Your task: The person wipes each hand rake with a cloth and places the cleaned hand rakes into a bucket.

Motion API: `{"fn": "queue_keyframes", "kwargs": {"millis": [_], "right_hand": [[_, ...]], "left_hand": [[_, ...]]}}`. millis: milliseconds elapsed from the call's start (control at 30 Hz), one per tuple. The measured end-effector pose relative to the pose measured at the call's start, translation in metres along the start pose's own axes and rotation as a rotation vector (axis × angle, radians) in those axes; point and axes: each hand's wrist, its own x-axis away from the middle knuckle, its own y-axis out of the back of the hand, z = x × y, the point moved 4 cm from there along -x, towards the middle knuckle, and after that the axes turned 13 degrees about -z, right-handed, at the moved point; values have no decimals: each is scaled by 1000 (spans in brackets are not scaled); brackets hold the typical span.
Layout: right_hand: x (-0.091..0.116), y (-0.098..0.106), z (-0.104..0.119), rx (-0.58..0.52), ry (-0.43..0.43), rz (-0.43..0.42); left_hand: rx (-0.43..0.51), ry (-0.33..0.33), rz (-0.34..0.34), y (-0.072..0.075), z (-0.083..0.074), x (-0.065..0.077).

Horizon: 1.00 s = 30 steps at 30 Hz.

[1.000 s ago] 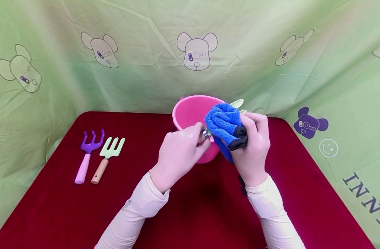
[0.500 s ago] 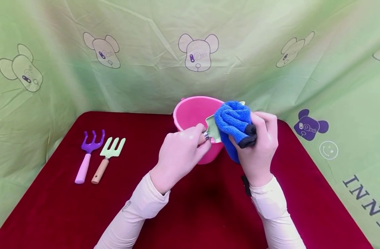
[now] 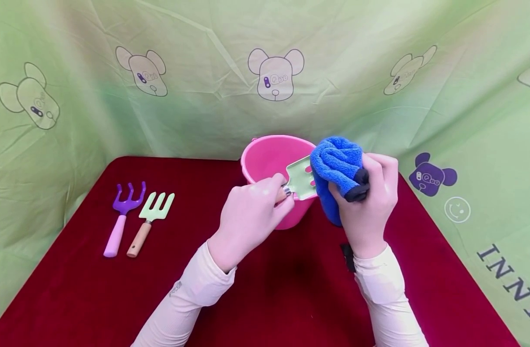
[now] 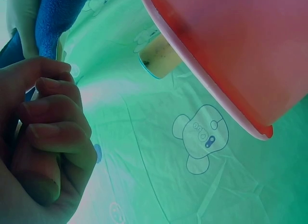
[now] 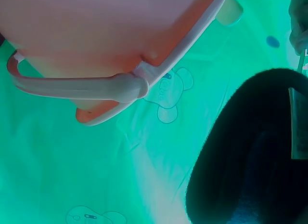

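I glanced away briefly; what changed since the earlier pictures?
The right hand, holding the blue cloth, slid rightward along the green tool, baring more of it near the handle and covering its tips. Nothing was let go. The left hand kept its grip on the handle; the pink bucket, purple fork and green fork stayed put.

Two hands (image 3: 247,212) (image 3: 369,207), two forks (image 3: 122,218) (image 3: 149,219), one shovel (image 3: 300,179), one cloth (image 3: 335,166), one bucket (image 3: 264,159), one further handle (image 4: 161,55)

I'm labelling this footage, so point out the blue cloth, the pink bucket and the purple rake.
Blue cloth (image 3: 336,164), head view, on its bunched folds.
Pink bucket (image 3: 266,156), head view, on its inner wall.
Purple rake (image 3: 124,207), head view, on its tines' base.
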Motion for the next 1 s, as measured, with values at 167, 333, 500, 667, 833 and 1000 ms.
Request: {"fn": "queue_keyframes", "kwargs": {"millis": [167,333,500,667,833,1000], "right_hand": [[-2,1,-2,5,-14,-20],[-3,1,-5,1,-25,-50],[-6,4,-7,9,-30,-74],[-9,6,-8,18,-37,-87],[-11,8,-10,50,-42,-90],[-12,9,-10,67,-40,-111]], "left_hand": [[0,3,8,0,0,0],[3,1,8,1,-1,0],[4,1,13,1,0,0],[4,4,16,1,-1,0],[3,14,32,0,0,0],[-2,23,36,1,1,0]]}}
